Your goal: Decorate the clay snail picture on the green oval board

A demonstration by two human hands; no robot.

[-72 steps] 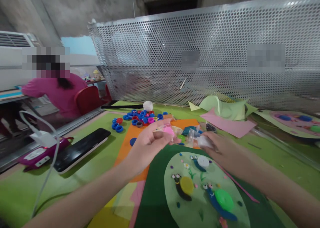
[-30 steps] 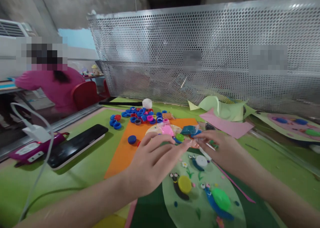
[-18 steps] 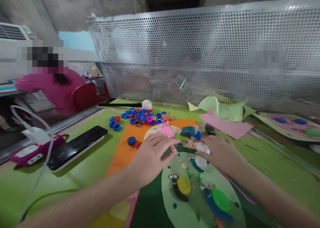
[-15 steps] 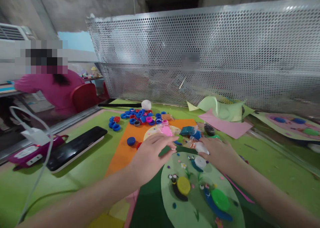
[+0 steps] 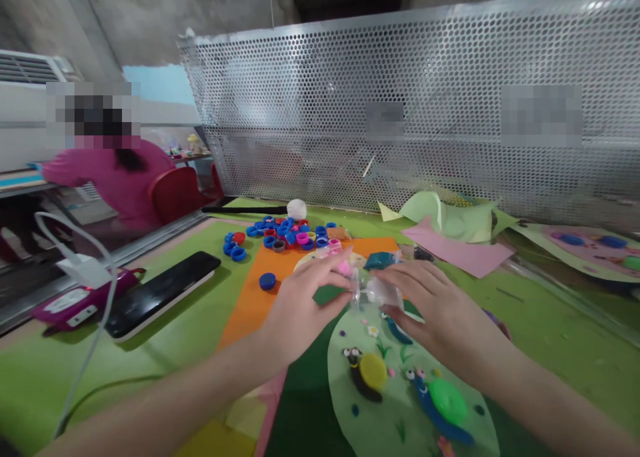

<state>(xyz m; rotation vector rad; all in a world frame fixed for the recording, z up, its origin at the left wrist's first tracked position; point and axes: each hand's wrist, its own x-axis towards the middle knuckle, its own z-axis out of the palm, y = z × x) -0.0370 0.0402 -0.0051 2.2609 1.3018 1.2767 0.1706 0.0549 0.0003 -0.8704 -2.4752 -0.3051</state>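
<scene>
My left hand (image 5: 305, 303) and my right hand (image 5: 437, 307) hold a small clear plastic bag of white clay (image 5: 383, 290) between them. The left thumb and fingers pinch the bag's clear edge, while the right fingers close around its white, fuller end. Below them lies a light green paper oval (image 5: 345, 403) with clay snails on it. One snail has a yellow bottle-cap shell (image 5: 373, 371), another a bright green cap shell (image 5: 448, 401). My right hand partly covers a third, blue snail (image 5: 399, 330). A teal clay packet (image 5: 380, 260) lies just beyond the hands.
Several bottle caps (image 5: 285, 230) are heaped at the back, with one blue cap (image 5: 267, 281) apart on orange paper. A black phone-like device (image 5: 163, 293), a purple power strip (image 5: 85, 303) and a white cable are on the left. Perforated metal panel (image 5: 425, 103) behind; seated person (image 5: 107, 177) far left.
My right hand has moved left with the bag of white clay, and my left hand now pinches its clear edge. Half a second ago the left fingers were separate from the bag.
</scene>
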